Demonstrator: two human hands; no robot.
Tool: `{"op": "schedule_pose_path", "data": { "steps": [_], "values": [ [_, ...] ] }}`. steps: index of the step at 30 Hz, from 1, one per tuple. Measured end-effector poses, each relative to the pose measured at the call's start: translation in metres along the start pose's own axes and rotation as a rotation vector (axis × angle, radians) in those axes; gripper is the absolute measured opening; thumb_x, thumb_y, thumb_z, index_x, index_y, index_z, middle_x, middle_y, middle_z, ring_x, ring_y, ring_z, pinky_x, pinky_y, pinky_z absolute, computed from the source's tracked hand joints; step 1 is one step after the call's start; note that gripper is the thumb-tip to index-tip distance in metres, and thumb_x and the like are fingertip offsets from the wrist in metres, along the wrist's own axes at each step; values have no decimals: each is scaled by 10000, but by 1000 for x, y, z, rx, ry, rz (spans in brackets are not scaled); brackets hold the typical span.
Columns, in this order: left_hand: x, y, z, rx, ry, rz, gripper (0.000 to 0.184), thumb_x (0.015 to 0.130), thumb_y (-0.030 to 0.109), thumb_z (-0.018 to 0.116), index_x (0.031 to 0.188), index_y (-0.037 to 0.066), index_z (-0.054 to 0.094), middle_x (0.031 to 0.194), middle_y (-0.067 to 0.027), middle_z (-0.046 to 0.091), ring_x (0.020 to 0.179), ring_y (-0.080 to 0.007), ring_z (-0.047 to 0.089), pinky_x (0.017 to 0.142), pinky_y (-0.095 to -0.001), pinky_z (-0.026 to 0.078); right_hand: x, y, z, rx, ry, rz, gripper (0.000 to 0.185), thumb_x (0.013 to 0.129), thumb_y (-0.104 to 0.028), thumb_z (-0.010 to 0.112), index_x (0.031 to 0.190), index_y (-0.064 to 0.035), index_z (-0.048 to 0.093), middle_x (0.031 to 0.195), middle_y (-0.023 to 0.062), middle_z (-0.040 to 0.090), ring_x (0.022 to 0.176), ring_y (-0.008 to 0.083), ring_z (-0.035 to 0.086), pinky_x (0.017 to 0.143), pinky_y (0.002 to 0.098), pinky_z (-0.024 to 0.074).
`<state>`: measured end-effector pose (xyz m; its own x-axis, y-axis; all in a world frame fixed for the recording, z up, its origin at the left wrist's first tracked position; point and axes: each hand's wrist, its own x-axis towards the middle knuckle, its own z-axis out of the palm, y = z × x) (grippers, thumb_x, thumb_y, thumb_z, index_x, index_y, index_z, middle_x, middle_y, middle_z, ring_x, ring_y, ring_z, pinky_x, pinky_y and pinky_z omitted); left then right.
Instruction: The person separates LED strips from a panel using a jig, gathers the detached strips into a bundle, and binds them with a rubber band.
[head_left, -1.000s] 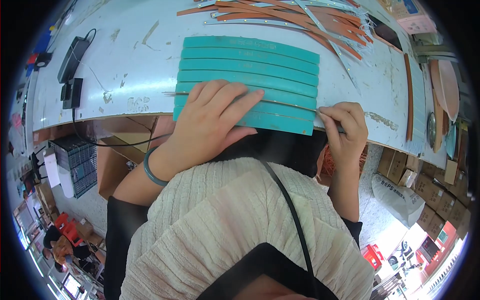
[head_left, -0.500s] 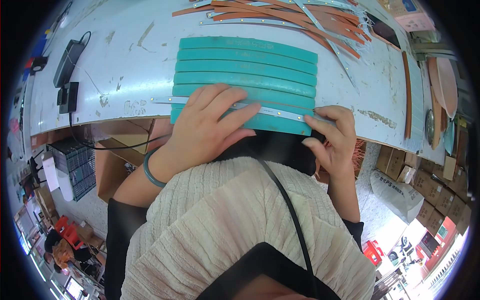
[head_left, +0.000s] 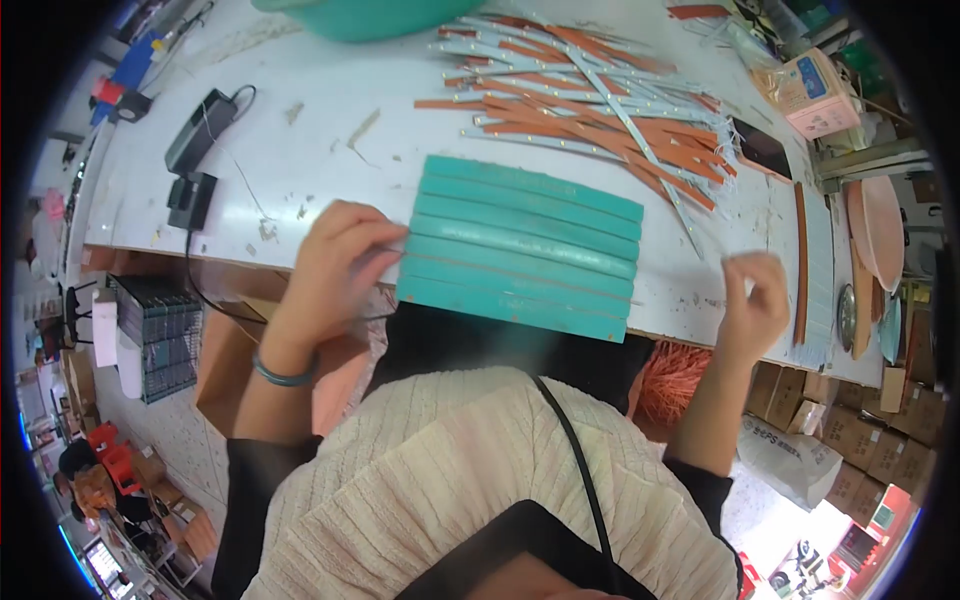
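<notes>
A grooved green block [head_left: 522,245] lies at the front edge of the white table. Close beside its left end is my left hand [head_left: 338,270], fingers drawn together; what they hold, if anything, is too small to tell. To the right of the block my right hand [head_left: 757,305] is raised with curled fingers, blurred, and any thin thing in its pinch cannot be made out. A thin edge shows along a lower groove of the block. Behind the block lies a pile of white LED strips and orange-brown strips [head_left: 600,115], with fine white wires at its right end.
Black power adapters [head_left: 203,130] with a cable lie at the left. A green basin [head_left: 370,15] stands at the back. At the right are a dark phone-like object [head_left: 762,148], a pink box [head_left: 822,98] and an upright brown strip [head_left: 800,262]. A co-worker [head_left: 88,490] is at far lower left.
My left hand has left the block's top for its left end. My right hand has moved right, away from the block. The white strip's face no longer shows, and the view has shifted.
</notes>
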<state>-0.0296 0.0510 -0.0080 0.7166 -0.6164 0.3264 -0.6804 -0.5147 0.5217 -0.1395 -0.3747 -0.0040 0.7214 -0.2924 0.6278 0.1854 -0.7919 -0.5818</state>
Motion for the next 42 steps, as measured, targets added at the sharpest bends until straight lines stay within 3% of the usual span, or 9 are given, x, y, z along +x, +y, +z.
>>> {"op": "schedule_pose_path", "data": {
  "steps": [7,12,16,21,23,25,30,36,42],
  "values": [
    [-8,0,-30,235,69,41,102,750,51,690,835,68,637,898,-87,619,891,-296,574,774,-396,437,60,11,57,-167,-143,-134,383,686,-77,812,1045,-67,679,1198,142,606,1094,298,573,929,389,473],
    [4,-27,-97,276,353,-8,158,761,-59,636,887,36,648,874,-102,627,813,-261,594,770,-331,472,56,21,64,-241,-244,-239,263,691,-81,781,938,-68,692,1050,98,643,1024,302,582,872,416,469],
    [91,-46,-126,250,618,-2,24,867,22,646,886,7,641,819,-76,624,761,-178,580,705,-252,460,56,36,75,-244,-195,-272,209,704,-65,758,904,-78,696,1006,71,645,988,283,585,824,411,462],
    [190,-99,-125,653,665,204,328,822,160,738,1108,39,632,1037,-142,631,945,-296,599,846,-374,476,51,29,69,-232,-171,-259,244,706,-82,761,939,-87,693,1024,61,641,1004,278,580,858,408,440],
    [195,-69,-93,404,565,263,468,793,204,770,1189,28,595,1153,-178,608,1083,-357,565,932,-431,444,52,28,63,-207,-124,-257,300,694,-115,779,978,-91,684,1043,62,639,1021,284,579,873,410,439],
    [189,-25,-48,266,382,405,484,831,205,748,1246,27,573,1244,-164,587,1171,-341,541,1009,-400,416,50,24,60,-172,-103,-256,373,681,-149,796,1028,-97,669,1077,62,632,1048,288,572,896,410,434],
    [203,13,35,80,132,462,523,849,254,730,1269,2,547,1283,-194,557,1190,-360,526,1018,-408,415,49,10,62,-156,-228,-342,558,646,-182,837,1152,-106,613,1216,97,588,1157,319,523,987,432,409],
    [275,19,53,192,-113,191,572,919,421,620,1222,-60,564,1227,-246,590,1131,-385,565,970,-419,451,57,17,77,-277,-273,-380,574,678,-179,806,1204,-139,580,1290,82,543,1244,305,469,1036,452,366],
    [345,-32,87,321,-378,-72,727,938,626,423,1228,-19,594,1182,-258,626,1099,-405,594,932,-446,469,100,8,99,-435,-422,-489,647,730,-249,784,1310,-119,528,1364,99,506,1354,275,389,1109,487,296]
  ]
}}
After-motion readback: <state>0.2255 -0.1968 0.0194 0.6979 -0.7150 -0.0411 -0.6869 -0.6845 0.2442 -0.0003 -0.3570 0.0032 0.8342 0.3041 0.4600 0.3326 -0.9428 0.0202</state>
